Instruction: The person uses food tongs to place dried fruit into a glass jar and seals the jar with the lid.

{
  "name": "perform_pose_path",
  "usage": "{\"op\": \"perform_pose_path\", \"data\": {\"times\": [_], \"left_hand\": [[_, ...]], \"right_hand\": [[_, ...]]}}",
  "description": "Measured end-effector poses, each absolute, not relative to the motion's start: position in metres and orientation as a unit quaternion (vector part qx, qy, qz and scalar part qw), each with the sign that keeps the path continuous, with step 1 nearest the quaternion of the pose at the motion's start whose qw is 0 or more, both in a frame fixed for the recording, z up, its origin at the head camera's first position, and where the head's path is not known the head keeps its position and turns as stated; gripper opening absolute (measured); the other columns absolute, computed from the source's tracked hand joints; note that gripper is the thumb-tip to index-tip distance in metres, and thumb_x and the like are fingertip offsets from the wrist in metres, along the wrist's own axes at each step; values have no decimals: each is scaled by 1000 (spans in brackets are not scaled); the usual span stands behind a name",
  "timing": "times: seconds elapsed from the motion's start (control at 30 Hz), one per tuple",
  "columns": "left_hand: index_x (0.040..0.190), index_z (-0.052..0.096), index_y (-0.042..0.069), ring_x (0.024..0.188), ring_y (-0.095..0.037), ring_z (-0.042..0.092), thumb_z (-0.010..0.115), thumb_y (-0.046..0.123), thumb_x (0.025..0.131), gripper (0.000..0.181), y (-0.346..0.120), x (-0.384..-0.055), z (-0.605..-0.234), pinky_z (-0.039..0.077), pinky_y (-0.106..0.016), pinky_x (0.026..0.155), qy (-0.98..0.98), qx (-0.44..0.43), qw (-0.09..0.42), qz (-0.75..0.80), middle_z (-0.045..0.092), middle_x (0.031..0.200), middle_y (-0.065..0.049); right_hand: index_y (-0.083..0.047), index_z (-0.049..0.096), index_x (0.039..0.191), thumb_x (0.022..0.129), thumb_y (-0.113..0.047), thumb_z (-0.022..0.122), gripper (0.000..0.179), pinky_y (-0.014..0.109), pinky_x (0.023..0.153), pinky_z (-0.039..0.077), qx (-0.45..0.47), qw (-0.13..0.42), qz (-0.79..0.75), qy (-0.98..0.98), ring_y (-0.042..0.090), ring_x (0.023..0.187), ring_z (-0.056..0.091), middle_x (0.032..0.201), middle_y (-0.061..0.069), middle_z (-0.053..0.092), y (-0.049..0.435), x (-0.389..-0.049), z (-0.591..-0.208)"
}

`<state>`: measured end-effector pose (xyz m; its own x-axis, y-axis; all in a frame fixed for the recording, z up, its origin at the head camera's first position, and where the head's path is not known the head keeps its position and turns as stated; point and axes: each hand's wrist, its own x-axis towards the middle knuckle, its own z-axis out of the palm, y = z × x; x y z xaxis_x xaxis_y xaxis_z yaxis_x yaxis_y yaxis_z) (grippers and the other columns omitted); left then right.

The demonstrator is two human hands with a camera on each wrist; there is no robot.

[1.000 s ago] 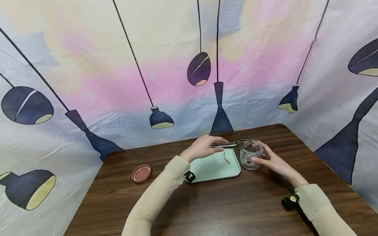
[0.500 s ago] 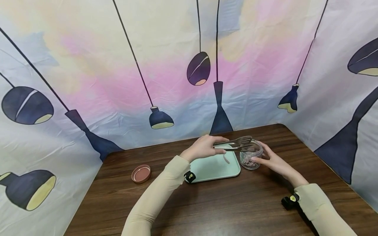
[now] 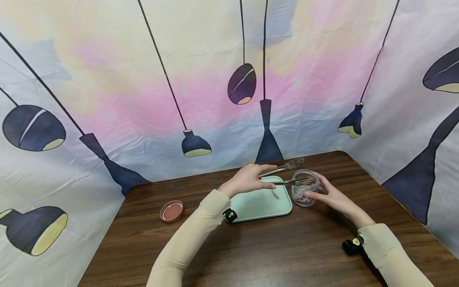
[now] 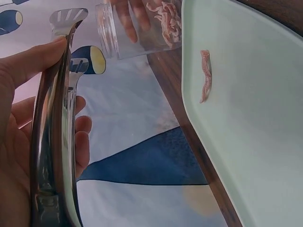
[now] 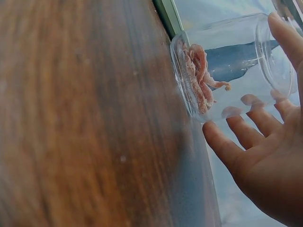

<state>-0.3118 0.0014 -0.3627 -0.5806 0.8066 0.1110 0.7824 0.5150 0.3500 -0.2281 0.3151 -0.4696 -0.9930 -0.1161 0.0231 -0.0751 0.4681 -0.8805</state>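
Right of a red lid (image 3: 171,211) on the table (image 3: 251,251), pinching splayed tongs (image 4: 49,123) with the left hand (image 3: 246,179), near a tray (image 3: 258,207) bearing one pink strip (image 4: 206,75). Just right of the tray, gripping a jar (image 3: 299,190) of pink strips (image 5: 198,78) with the right hand (image 3: 328,193).

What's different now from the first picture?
The tongs in the left hand opened: their ends were together over the jar; now one has swung up in the head view. The right hand stays on the jar; the pink strip, tray and lid haven't moved.
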Motion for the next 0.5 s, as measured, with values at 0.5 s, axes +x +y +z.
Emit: {"op": "perform_pose_path", "data": {"times": [0.5], "left_hand": [[151,50,22,116,-22,63,75,46,90,71,-36,-322,-367,49,-42,98,886,413,26,211,57,145,-3]], "right_hand": [[-17,5,164,98,-36,68,93,73,105,24,-83,13,-523,848,54,147,13,163,22,20,317,-228,-471]]}}
